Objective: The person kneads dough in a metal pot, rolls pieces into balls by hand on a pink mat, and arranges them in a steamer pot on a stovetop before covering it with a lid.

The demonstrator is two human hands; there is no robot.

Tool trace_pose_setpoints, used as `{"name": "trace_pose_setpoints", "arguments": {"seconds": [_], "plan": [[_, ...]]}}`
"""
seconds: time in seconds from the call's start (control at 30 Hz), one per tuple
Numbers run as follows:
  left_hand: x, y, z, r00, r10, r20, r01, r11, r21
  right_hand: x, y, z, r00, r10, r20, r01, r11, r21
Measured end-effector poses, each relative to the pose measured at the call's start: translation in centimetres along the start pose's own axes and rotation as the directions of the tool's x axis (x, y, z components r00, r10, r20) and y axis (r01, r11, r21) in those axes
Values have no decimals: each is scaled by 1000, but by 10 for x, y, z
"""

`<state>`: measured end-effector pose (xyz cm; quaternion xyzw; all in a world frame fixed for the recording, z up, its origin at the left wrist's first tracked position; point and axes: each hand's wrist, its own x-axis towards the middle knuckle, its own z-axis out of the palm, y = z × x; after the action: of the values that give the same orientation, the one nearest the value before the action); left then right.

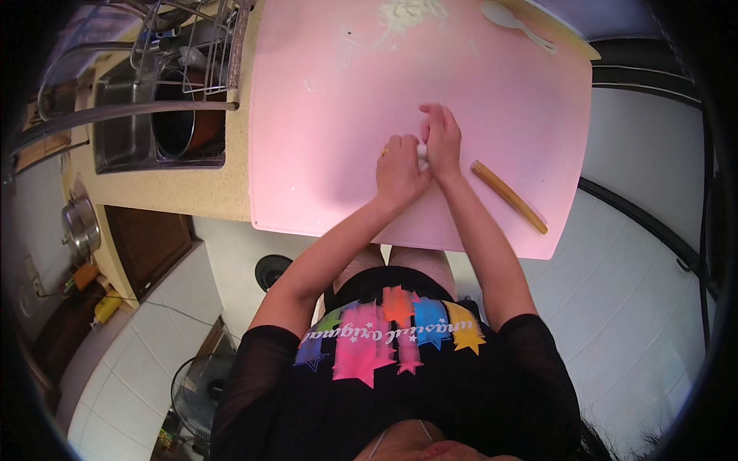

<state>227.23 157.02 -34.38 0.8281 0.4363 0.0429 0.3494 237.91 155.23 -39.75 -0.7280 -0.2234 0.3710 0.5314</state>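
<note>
A small piece of white dough [422,153] shows between my two hands, mostly hidden by them. My left hand [400,166] wears a ring and has its fingers curled against the left side of the dough. From the right, my right hand [444,138] cups the same piece, its fingers bent inward. Both hands are low over a pink mat [323,150], wrists close together. To the right of my right forearm lies a wooden rolling pin [509,197], slanting toward the mat's near right corner.
White flour [410,12] is heaped at the mat's far side. A white spoon [513,23] rests at the far right. Left of the mat, a metal dish rack [213,52] stands over a sink [124,127] holding a dark pot [176,124]. A fan [199,392] stands behind at left.
</note>
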Motion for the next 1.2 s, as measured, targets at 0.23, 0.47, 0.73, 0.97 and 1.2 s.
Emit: {"name": "trace_pose_setpoints", "arguments": {"seconds": [0.23,0.47,0.73,0.97,1.2], "plan": [[-3,-10,-4,999,46,5,-45,987,-154,12,-3,-11,845,-531,-67,406,717,-566],[-4,-8,9,999,32,-4,-32,996,-88,-2,-20,-19,983,155,97,-162,985,64],[10,-3,-10,997,10,83,3,988,-157,14,-12,-15,898,-438,29,360,697,-620],[-9,-3,7,999,-20,25,20,1000,-15,-17,5,-7,977,-140,-163,119,984,-133],[20,-5,-15,990,-6,144,24,992,-122,21,-12,-12,883,-466,59,395,669,-630]]}}
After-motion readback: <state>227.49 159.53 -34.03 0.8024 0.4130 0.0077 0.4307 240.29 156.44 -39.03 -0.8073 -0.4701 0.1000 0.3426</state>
